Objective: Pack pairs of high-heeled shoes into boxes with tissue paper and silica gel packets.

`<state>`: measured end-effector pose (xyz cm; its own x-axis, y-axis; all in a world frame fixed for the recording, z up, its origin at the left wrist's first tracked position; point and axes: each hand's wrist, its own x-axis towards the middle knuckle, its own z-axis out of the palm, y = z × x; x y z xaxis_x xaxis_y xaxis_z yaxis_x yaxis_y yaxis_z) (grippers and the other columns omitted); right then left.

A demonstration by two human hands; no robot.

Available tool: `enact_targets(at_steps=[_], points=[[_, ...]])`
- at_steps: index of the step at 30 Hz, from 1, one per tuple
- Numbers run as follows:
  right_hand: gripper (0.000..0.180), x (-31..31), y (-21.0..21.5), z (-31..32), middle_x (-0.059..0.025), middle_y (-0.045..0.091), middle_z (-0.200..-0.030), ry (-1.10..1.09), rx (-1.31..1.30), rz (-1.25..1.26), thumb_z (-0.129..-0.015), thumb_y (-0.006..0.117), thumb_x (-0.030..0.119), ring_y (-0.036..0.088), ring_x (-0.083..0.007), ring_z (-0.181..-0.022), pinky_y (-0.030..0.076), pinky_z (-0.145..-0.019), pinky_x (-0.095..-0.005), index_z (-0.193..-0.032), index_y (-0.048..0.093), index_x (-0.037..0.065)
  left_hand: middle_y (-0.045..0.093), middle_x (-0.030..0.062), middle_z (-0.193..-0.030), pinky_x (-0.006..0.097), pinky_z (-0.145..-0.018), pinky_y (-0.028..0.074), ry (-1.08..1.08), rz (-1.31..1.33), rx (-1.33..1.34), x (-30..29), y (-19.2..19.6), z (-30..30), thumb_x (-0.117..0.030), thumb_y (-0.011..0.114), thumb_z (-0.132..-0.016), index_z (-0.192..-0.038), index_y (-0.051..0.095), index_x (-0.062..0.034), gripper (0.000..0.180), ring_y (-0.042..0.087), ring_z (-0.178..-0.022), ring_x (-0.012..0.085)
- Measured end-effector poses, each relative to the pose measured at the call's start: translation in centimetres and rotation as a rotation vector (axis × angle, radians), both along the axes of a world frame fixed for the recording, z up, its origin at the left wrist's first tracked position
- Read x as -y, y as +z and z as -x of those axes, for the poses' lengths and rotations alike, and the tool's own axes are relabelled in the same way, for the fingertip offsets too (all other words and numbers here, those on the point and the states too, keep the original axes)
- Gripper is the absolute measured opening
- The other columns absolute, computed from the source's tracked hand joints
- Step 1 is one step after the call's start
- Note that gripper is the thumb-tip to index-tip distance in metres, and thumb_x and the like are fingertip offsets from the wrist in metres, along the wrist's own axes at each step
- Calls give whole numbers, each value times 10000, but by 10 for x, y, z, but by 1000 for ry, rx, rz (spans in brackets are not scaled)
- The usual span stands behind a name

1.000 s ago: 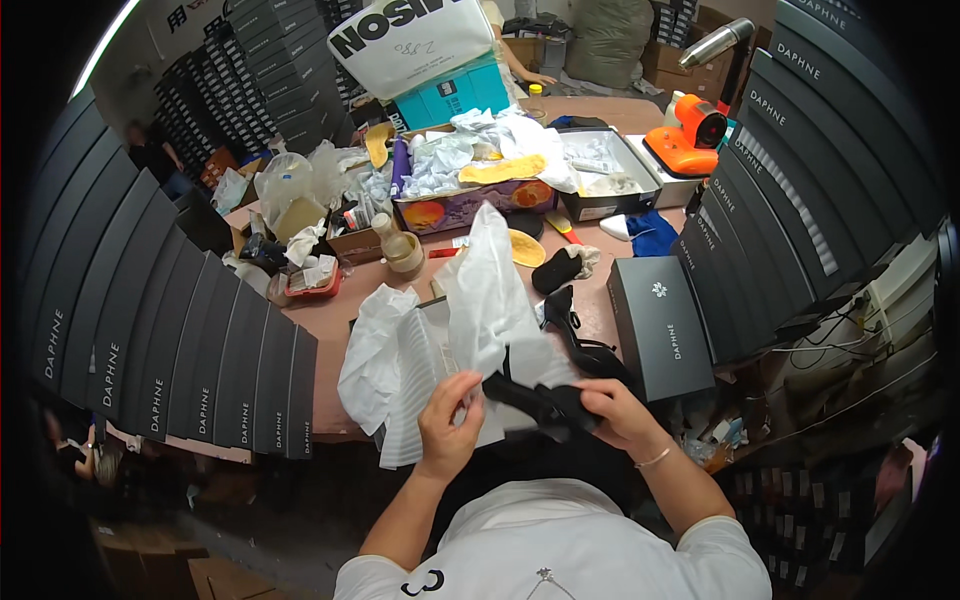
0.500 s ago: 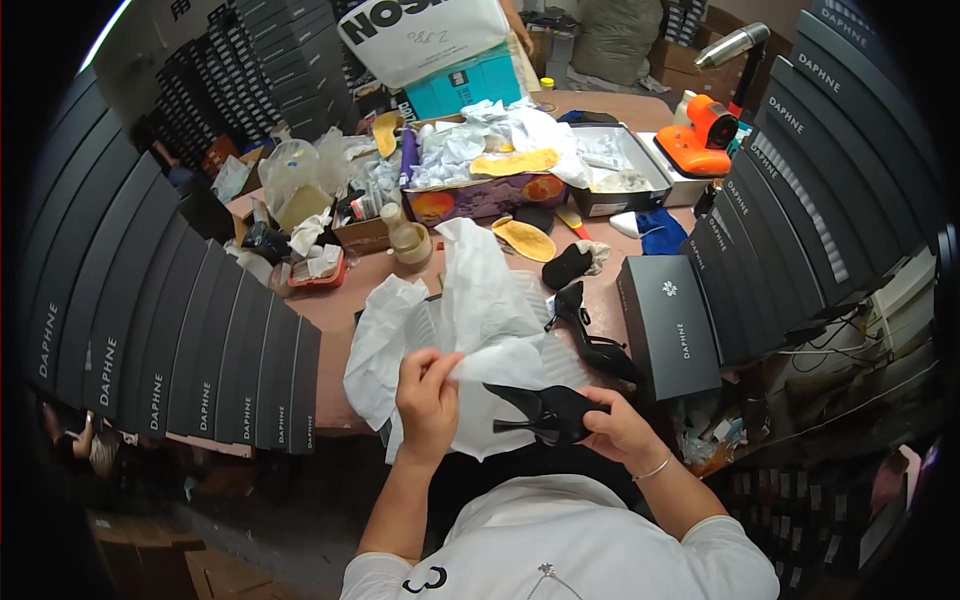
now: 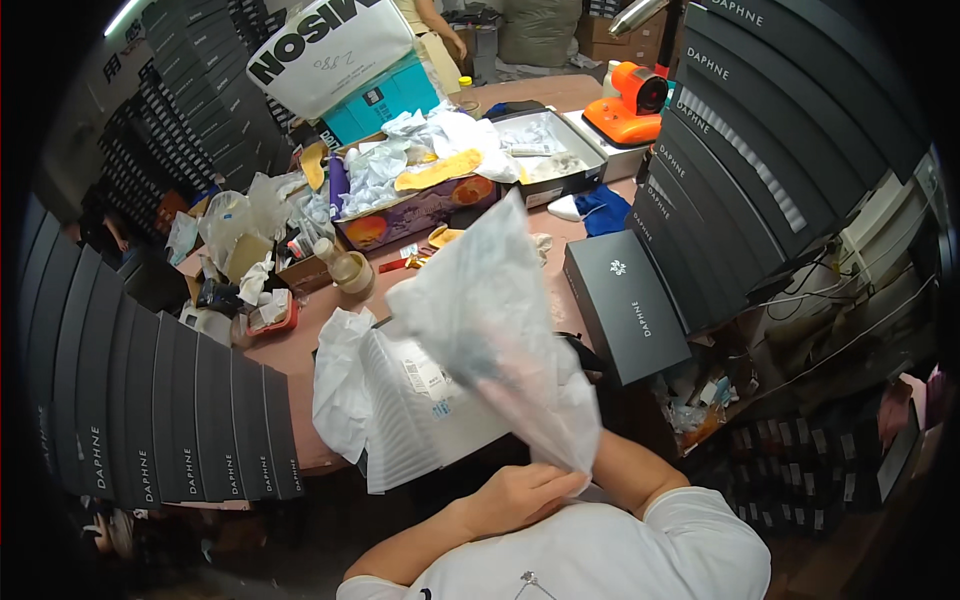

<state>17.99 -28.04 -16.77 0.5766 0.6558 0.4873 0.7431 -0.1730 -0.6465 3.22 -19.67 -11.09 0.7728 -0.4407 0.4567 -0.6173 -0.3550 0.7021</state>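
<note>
My left hand (image 3: 525, 497) is closed low in front of my chest, pinching the lower corner of a white tissue paper sheet (image 3: 500, 290). The raised sheet hangs in front of my right hand (image 3: 515, 385), which shows only as a blurred, pinkish shape through the paper. At that hand's end a dark form shows through, the black high-heeled shoe (image 3: 472, 358) it grips. Below lies a ribbed translucent foam sheet (image 3: 400, 430) with a white label near it, and crumpled white paper (image 3: 340, 385) on its left. The other black shoe is mostly hidden behind the raised sheet.
Dark shoe boxes (image 3: 190, 420) stand in a row at left, and more are stacked (image 3: 740, 180) at right. A closed dark box (image 3: 628, 300) lies beside the sheet. Further back are a purple carton (image 3: 420, 208) of crumpled paper, an orange device (image 3: 630, 100) and a jar (image 3: 350, 270).
The tissue sheet has been lifted and swung across the shoe and my right hand. My left hand has moved down and right with its corner. The view has shifted to the right.
</note>
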Motion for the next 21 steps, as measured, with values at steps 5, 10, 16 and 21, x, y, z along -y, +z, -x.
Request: enact_targets(at_steps=[5, 10, 16, 21], points=[[443, 95, 26, -100, -161, 543, -1205, -289, 319, 473, -825, 613, 104, 545, -294, -1077, 446, -905, -388, -1242, 499, 6, 619, 134, -1099, 337, -890, 479, 659, 386, -512, -34, -49, -65, -160, 661, -845, -1239, 505, 8, 456, 603, -1015, 211], [397, 150, -15, -163, -173, 565, -1165, -140, 439, 959, -811, 605, 83, 560, -309, -1061, 453, -900, -395, -1192, 527, 2, 574, 126, -1037, 269, -763, 447, 763, 936, -1118, -30, -169, -192, -362, 644, -842, -1245, 472, 5, 571, 561, -905, 208], [345, 186, 9, -101, -186, 592, -1117, -40, 417, 1025, -794, 595, 59, 578, -327, -1043, 461, -895, -403, -1131, 560, -2, 634, 222, -1034, 426, -811, 477, 1081, 380, -755, 3, -241, -249, -292, 646, -773, -1175, 508, 27, 532, 621, -956, 360], [454, 134, 136, -23, -155, 614, -1136, 238, -8, 604, -694, 726, 65, 618, -335, -1017, 509, -867, -428, -1133, 614, 88, 570, 32, -829, 258, -623, 430, 563, 1005, -714, -27, -116, -191, -138, 488, -861, -1011, 539, -21, 197, 533, -731, 93]])
